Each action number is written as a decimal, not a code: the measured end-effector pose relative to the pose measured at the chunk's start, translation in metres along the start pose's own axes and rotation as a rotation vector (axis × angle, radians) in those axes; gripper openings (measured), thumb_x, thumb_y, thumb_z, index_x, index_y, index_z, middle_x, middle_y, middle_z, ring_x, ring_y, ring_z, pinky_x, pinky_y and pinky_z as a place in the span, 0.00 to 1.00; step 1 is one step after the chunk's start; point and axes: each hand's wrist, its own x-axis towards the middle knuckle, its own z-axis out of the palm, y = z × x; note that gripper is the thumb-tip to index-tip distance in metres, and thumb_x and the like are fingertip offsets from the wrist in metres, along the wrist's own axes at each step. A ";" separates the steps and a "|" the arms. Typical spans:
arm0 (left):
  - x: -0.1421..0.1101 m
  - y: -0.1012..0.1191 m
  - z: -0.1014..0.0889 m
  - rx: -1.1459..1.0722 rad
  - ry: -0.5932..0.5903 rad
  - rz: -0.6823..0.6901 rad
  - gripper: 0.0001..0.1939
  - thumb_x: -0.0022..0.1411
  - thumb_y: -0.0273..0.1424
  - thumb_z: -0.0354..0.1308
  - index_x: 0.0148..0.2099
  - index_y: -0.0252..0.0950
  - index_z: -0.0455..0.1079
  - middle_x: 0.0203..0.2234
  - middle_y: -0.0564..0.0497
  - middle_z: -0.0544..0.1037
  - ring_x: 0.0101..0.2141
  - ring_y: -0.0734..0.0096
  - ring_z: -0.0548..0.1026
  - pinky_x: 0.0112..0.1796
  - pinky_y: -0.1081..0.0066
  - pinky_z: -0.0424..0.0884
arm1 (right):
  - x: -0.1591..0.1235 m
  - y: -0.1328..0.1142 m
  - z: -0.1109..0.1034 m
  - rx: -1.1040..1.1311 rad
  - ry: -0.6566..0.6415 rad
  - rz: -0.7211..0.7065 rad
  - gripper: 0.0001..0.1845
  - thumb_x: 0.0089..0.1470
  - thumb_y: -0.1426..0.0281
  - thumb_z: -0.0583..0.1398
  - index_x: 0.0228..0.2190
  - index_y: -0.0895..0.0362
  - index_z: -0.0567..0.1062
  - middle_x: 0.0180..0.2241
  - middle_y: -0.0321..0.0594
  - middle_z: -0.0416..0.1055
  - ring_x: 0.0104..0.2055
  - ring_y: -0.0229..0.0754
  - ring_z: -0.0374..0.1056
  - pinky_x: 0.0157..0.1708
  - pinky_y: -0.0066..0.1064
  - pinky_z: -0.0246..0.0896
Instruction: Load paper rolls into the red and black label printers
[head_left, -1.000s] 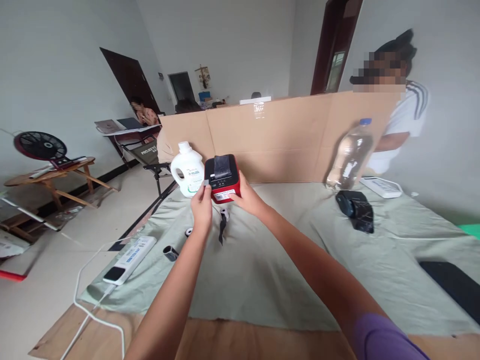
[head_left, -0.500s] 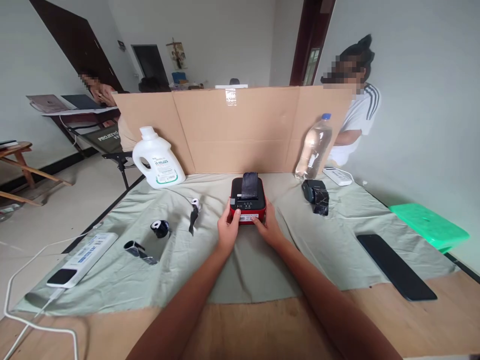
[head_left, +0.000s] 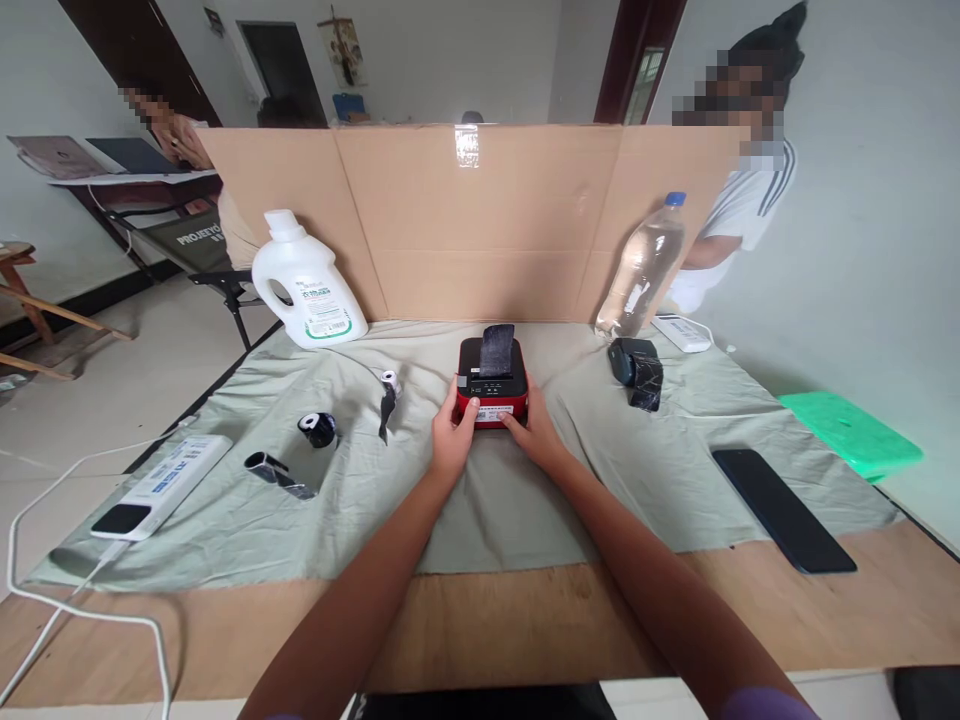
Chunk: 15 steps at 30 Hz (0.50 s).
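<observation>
A small red and black printer (head_left: 493, 392) stands on the grey-green cloth (head_left: 517, 510) in the middle of the table. From its top slot a dark strip of paper (head_left: 496, 350) sticks up. My left hand (head_left: 453, 432) is closed around its left side, the thumb on the front face. On the other side my right hand (head_left: 537, 432) grips it likewise, its thumb by the white label on the front. Left of the printer lie a small roll with a dark tail (head_left: 388, 400), a black roll (head_left: 317, 430) and a partly unrolled dark roll (head_left: 277, 473).
A cardboard panel (head_left: 480, 225) stands behind, with a white detergent bottle (head_left: 309, 285) and a clear plastic bottle (head_left: 643, 270) before it. Rightward are a black device (head_left: 634, 372) and a phone (head_left: 784, 510); leftward, a white power strip (head_left: 163, 488) with cable. Two people sit beyond.
The view has tilted down, so everything appears higher and more of the table's front edge shows. Both hands keep their hold on the printer, with no clear movement against the cloth.
</observation>
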 end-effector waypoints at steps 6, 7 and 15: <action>0.000 -0.008 -0.002 0.008 0.030 -0.019 0.29 0.67 0.44 0.57 0.67 0.43 0.63 0.64 0.48 0.67 0.64 0.59 0.64 0.65 0.60 0.60 | -0.002 0.001 0.001 0.020 0.001 0.041 0.48 0.59 0.57 0.60 0.70 0.52 0.41 0.70 0.48 0.48 0.72 0.52 0.46 0.70 0.51 0.46; 0.001 -0.010 -0.002 0.006 0.029 -0.020 0.28 0.67 0.44 0.57 0.66 0.42 0.63 0.64 0.48 0.67 0.63 0.59 0.66 0.64 0.59 0.61 | -0.002 0.000 0.000 0.026 0.003 0.039 0.48 0.59 0.57 0.60 0.70 0.52 0.40 0.70 0.48 0.47 0.72 0.52 0.46 0.70 0.50 0.45; 0.010 -0.017 -0.006 0.064 -0.008 0.008 0.21 0.67 0.43 0.54 0.58 0.41 0.63 0.54 0.45 0.73 0.53 0.63 0.73 0.55 0.62 0.69 | 0.002 -0.003 -0.001 0.103 0.045 0.078 0.46 0.55 0.59 0.64 0.68 0.50 0.50 0.68 0.48 0.53 0.68 0.53 0.55 0.64 0.50 0.59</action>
